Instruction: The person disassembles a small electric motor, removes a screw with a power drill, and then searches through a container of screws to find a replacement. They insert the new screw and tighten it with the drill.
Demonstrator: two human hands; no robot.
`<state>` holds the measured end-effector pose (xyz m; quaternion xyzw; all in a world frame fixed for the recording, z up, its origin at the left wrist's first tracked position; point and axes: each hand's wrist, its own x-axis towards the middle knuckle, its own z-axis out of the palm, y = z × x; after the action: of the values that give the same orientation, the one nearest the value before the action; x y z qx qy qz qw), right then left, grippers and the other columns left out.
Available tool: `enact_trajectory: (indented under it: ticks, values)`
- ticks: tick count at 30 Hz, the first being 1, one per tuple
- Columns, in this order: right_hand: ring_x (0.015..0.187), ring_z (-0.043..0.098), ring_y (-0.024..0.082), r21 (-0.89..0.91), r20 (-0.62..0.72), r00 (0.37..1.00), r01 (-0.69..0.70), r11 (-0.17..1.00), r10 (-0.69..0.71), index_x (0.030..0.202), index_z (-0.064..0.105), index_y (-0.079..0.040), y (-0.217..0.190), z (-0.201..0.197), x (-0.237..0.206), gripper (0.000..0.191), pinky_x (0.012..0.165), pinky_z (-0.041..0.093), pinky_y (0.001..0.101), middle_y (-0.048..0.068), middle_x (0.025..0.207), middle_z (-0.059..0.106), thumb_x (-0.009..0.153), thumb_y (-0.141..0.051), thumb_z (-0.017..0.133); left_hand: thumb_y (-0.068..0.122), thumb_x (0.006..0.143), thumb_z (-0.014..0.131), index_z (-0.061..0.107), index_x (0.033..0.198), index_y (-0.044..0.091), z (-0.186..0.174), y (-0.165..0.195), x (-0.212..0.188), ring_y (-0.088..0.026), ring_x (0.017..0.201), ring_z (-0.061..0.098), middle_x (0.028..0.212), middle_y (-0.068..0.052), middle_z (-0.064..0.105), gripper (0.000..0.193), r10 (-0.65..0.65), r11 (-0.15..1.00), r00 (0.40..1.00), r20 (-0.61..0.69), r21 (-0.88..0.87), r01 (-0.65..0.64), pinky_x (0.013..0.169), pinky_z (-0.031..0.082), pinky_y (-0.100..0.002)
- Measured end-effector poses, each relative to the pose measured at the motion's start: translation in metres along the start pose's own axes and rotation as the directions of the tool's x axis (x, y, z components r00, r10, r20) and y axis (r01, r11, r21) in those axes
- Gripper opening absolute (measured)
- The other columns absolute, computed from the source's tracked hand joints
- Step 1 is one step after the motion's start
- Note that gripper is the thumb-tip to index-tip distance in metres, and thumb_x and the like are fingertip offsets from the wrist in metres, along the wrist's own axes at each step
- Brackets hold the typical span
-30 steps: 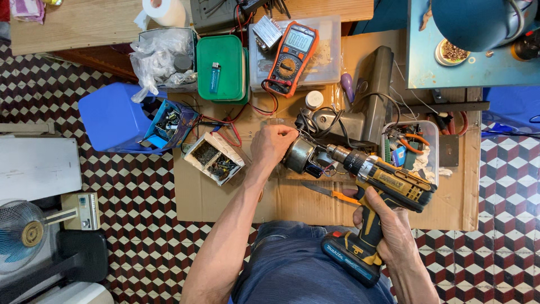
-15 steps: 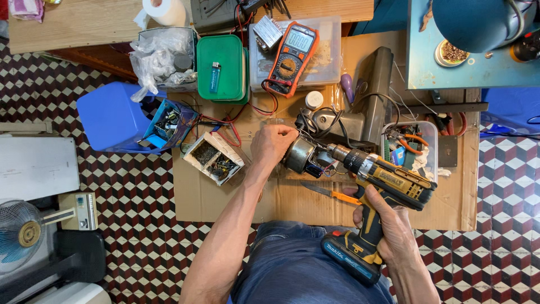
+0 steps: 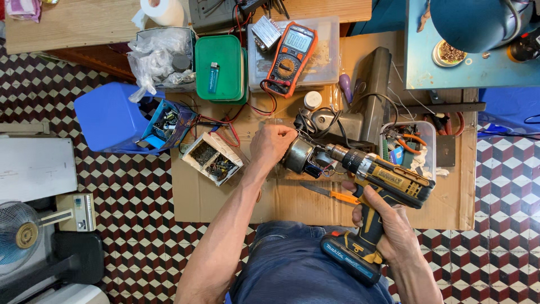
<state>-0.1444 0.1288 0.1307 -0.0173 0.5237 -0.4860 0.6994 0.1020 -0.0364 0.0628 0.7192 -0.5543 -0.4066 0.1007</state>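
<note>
Where stacked, green lidded boxes [image 3: 220, 67]

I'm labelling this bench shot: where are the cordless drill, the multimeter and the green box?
cordless drill [image 3: 394, 180], head view, on its yellow body.
multimeter [image 3: 292, 56], head view, on its dial face.
green box [image 3: 220, 79], head view, on its lid.

Small home repair workshop, electronics and tools. Signs: cardboard sheet [image 3: 214, 197] as work surface on patterned tile floor [image 3: 112, 186]; multimeter [image 3: 291, 56] with red leads; open boxes of small parts [image 3: 214, 157]; cordless drill [image 3: 382, 186]; cutter [image 3: 332, 194]; tray of pliers [image 3: 410, 143]; loose wires; fan [image 3: 22, 233] beside; low wooden table [image 3: 73, 22] at edge.
</note>
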Motion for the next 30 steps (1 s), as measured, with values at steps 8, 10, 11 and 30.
enact_trajectory:
  ticks: [8,10,11,30]
  values:
    - [0.058,0.06,0.016,-0.024,-0.07,0.997,-0.029,0.999,0.027,0.125,0.061,-0.005,-0.002,0.001,0.004,0.039,0.047,0.052,0.0281,0.016,0.095,0.071,0.091,-0.021,0.07,0.037,0.083,0.067,0.083,0.1,0.022,-0.007,-0.006,0.003,-0.019,0.084,0.077,0.091,-0.004,0.081,0.028,0.085,0.992,0.994,0.074,-0.103,-0.077,0.076,0.056,-0.033]
    - [0.058,0.06,0.016,-0.021,-0.062,0.998,-0.021,1.0,0.02,0.126,0.06,-0.006,-0.002,0.004,0.004,0.039,0.047,0.052,0.0275,0.017,0.095,0.07,0.091,-0.021,0.07,0.035,0.082,0.066,0.083,0.101,0.022,-0.008,-0.009,0.004,-0.018,0.085,0.077,0.094,-0.003,0.081,0.028,0.072,0.989,0.993,0.093,-0.137,-0.059,0.077,0.056,-0.032]
    - [0.058,0.06,0.016,-0.019,-0.059,0.998,-0.02,1.0,0.019,0.126,0.06,-0.005,-0.002,0.005,0.004,0.039,0.047,0.052,0.0275,0.018,0.095,0.07,0.092,-0.021,0.07,0.034,0.083,0.066,0.082,0.102,0.021,-0.009,-0.011,0.004,-0.018,0.086,0.077,0.095,-0.004,0.081,0.028,0.084,0.987,0.992,0.091,-0.143,-0.071,0.078,0.056,-0.031]
    - [0.058,0.056,0.015,0.021,-0.039,0.999,-0.034,0.999,0.035,0.125,0.061,-0.002,0.0,0.022,0.002,0.035,0.048,0.047,0.0271,0.015,0.094,0.069,0.096,-0.021,0.067,0.026,0.098,0.061,0.075,0.119,0.001,-0.009,-0.028,-0.009,-0.006,0.044,0.051,0.059,-0.003,0.064,0.036,0.072,0.798,0.974,0.214,-0.598,0.073,0.04,0.037,-0.023]
